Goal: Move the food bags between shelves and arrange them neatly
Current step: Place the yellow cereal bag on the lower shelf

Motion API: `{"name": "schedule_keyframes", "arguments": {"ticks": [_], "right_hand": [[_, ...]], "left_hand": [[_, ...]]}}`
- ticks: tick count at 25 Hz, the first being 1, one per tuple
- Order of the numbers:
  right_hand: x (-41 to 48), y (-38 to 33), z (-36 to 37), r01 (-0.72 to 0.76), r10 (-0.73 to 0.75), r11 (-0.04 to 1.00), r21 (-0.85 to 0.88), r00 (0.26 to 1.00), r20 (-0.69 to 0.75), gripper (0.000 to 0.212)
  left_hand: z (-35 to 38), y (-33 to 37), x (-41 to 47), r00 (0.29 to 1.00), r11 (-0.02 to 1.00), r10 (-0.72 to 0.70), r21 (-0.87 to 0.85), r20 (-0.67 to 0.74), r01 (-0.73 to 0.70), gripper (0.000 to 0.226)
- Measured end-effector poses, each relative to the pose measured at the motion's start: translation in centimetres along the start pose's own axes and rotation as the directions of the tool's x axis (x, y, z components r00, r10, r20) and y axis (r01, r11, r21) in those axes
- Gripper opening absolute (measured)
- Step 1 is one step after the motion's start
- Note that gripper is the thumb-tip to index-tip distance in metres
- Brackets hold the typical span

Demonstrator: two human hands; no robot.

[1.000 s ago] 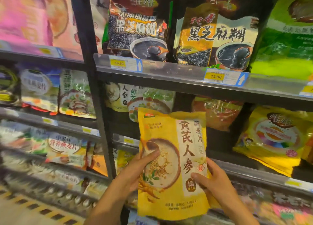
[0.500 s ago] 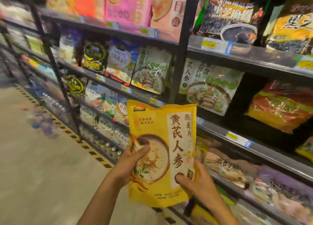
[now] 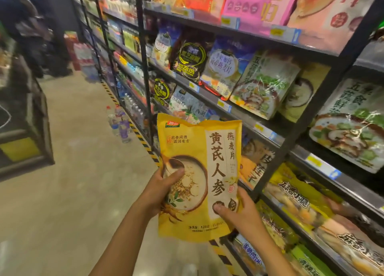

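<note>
We see a yellow bag point(image 3: 199, 178) with a cream panel of brown characters, a green logo and a brown bowl. Above us sit pink packs point(image 3: 261, 3); yellow-and-black stripes point(image 3: 135, 130) edge the beige floor point(image 3: 72, 182).

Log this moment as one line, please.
phase: carrying | held: yellow oatmeal bag, upright, off shelf | left hand: gripping left edge | right hand: gripping lower right | shelves: on right

A pale concrete floor point(image 3: 68, 171) fills the left and centre of the frame. Plastic bottles point(image 3: 119, 124) stand on it beside yellow-and-black hazard tape point(image 3: 137, 133). A dark display counter point(image 3: 22, 117) occupies the left edge.
</note>
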State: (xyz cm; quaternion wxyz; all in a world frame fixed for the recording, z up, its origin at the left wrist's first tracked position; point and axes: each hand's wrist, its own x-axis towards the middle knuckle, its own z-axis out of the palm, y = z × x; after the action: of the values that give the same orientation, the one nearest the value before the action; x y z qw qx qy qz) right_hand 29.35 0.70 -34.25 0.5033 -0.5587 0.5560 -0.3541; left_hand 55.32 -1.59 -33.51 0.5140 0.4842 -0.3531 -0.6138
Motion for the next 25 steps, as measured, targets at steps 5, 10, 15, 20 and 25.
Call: {"name": "schedule_keyframes", "arguments": {"ticks": [5,10,15,20,25], "right_hand": [[8.5,-1.1,4.3,-0.012,0.012,1.000,0.001,0.999,0.053,0.059],[18.2,-4.0,6.6,-0.023,0.016,0.996,0.092,0.996,0.083,0.067],[26.9,-6.6,7.5,0.010,-0.025,0.991,0.132,0.994,0.107,0.073],[31.1,-8.0,6.6,0.040,-0.047,0.994,0.106,0.997,0.057,0.074],[33.3,-8.6,3.8,0.016,-0.005,0.996,0.087,0.992,-0.123,0.069]], "left_hand": [[-4.9,2.3,5.0,0.995,1.000,0.004,0.020,-0.103,-0.001,0.045],[-8.5,5.4,11.0,0.995,1.000,-0.013,0.027,-0.100,0.015,0.060],[-9.4,9.0,17.8,0.992,0.991,0.061,0.124,-0.110,-0.048,0.063],[-8.9,10.8,24.1,0.990,0.980,0.110,0.175,-0.084,-0.094,0.067],[-6.7,11.5,31.2,0.994,0.970,0.092,0.220,0.056,-0.103,0.077]]}}
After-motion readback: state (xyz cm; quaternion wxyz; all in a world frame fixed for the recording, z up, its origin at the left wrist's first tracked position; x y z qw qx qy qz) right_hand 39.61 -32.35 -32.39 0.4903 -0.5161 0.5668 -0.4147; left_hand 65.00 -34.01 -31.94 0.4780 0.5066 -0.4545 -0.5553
